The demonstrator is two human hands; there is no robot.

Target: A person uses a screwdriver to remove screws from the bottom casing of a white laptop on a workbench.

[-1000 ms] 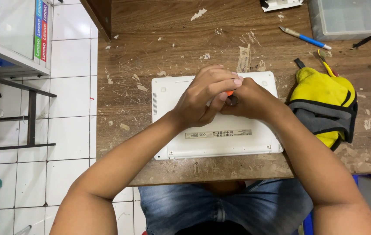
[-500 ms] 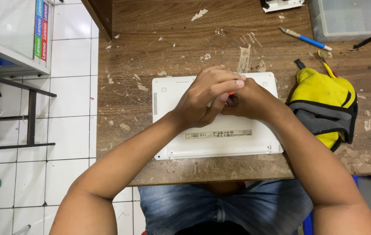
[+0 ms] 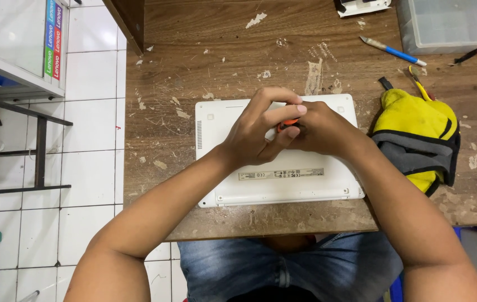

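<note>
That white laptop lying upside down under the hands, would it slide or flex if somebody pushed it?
The white laptop lies flat on its lid on the scarred wooden table, so it would probably slide rather than tip. Its shell looks rigid, likely stiff. Both the left hand and the right hand press on it, which probably keeps it from shifting.

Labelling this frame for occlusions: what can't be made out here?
All in the head view:
- Orange-handled tool: only a sliver shows; the left hand and right hand cover its tip and where it meets the white laptop's underside.
- Clear plastic box: cut off by the top edge; contents unclear.
- White item at the top: cropped, kind unclear.
- Yellow and grey pouch: closed, contents hidden.
</note>
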